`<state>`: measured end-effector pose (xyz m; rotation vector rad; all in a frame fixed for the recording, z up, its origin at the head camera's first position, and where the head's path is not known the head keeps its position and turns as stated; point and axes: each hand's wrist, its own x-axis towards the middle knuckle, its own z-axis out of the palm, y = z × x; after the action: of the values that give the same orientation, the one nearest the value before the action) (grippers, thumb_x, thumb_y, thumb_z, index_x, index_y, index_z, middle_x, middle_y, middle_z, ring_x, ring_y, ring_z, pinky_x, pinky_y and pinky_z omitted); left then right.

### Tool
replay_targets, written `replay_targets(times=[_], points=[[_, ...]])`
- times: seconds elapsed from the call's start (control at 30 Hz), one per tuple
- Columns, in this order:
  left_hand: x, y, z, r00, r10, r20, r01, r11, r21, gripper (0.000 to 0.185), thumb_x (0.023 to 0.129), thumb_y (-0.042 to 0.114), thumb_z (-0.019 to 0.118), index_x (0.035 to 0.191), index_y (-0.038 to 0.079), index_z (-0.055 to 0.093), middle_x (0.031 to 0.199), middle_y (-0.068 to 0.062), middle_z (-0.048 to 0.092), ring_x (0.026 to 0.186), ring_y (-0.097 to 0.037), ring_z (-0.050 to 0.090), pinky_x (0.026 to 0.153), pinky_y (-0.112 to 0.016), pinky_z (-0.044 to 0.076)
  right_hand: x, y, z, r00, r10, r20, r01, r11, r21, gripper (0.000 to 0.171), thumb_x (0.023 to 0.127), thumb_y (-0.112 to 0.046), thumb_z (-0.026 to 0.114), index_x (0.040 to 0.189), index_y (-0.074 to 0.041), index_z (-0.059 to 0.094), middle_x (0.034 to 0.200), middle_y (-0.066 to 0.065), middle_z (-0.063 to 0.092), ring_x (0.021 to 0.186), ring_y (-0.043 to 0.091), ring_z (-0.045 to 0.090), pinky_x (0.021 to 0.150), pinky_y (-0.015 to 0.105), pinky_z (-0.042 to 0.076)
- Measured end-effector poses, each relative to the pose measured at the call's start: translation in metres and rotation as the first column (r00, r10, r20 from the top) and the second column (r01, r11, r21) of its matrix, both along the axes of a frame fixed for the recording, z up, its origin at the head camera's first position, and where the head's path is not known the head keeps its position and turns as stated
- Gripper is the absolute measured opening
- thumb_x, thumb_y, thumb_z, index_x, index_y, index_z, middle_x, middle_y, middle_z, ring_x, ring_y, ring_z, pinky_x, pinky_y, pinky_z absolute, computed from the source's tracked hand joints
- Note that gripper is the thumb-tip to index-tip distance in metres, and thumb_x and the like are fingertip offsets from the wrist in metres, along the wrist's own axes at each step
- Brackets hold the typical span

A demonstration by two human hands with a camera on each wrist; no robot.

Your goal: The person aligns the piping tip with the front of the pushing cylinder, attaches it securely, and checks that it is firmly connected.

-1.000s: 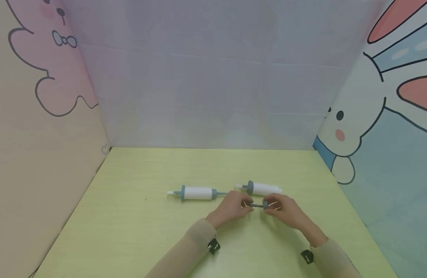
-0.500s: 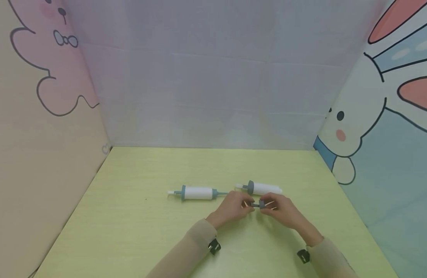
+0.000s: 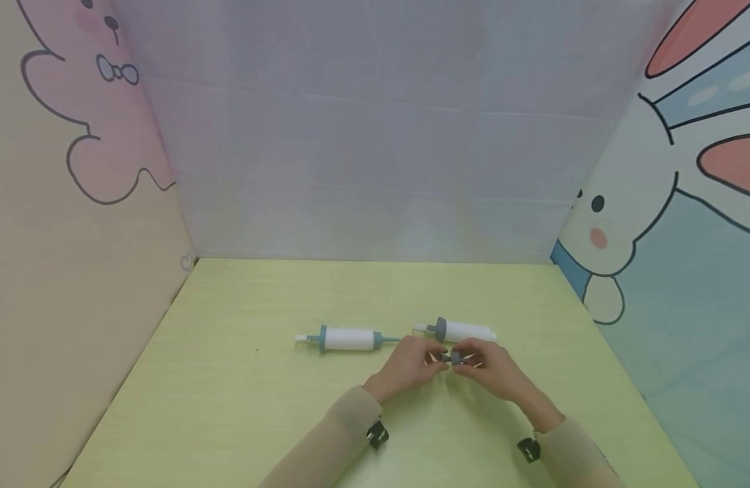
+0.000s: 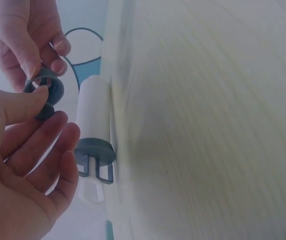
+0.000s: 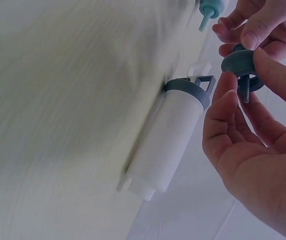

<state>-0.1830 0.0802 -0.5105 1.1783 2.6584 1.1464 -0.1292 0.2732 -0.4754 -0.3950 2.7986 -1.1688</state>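
My left hand pinches the end of a slim grey nozzle between thumb and fingers. My right hand grips a grey ring-shaped cap by its rim. The nozzle passes through the cap, its narrow tip poking out on the right hand's side. Both pieces are held above the table, and fingers partly hide them. Just behind the hands lies a syringe-like tube with a white barrel, a grey collar and a pale plunger handle. To the left, a similar tube has teal ends and a thin teal nozzle.
The pale yellow table stretches out under both arms. A plain whitish sheet stands along its back edge. Cartoon-printed panels rise on the left and right sides.
My right hand has moved left with the grey cap, sliding it along the nozzle toward my left fingers. The hands are closer together. Both syringe-like tubes stay where they were.
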Motion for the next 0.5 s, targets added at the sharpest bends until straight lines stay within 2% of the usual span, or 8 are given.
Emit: replay_targets(times=[0.3,0.5], points=[[-0.0002,0.0021,-0.0025,1.000,0.019,-0.022,-0.018,0.999,0.039,0.018,0.081,0.022,0.073,0.098,0.016,0.070,0.087,0.008,0.071,0.066,0.006,0.056,0.058,-0.008,0.041,0.0002,-0.0026,0.0022,1.000,0.009,-0.024,-0.009,1.000,-0.027,0.034,0.085,-0.020,0.069,0.111,0.000,0.063,0.105,0.014,0.067,0.084,0.023,0.068,0.069,0.024,0.053],[-0.0010,0.0012,-0.0027,0.999,0.024,-0.031,-0.023,0.999,0.045,0.015,0.082,0.024,0.072,0.095,0.017,0.070,0.086,0.009,0.071,0.065,0.007,0.055,0.058,-0.008,0.041,-0.0018,-0.0051,0.0023,1.000,0.009,-0.019,-0.009,0.999,-0.032,0.032,0.085,-0.020,0.070,0.111,-0.003,0.064,0.105,0.011,0.067,0.086,0.022,0.068,0.070,0.023,0.052]])
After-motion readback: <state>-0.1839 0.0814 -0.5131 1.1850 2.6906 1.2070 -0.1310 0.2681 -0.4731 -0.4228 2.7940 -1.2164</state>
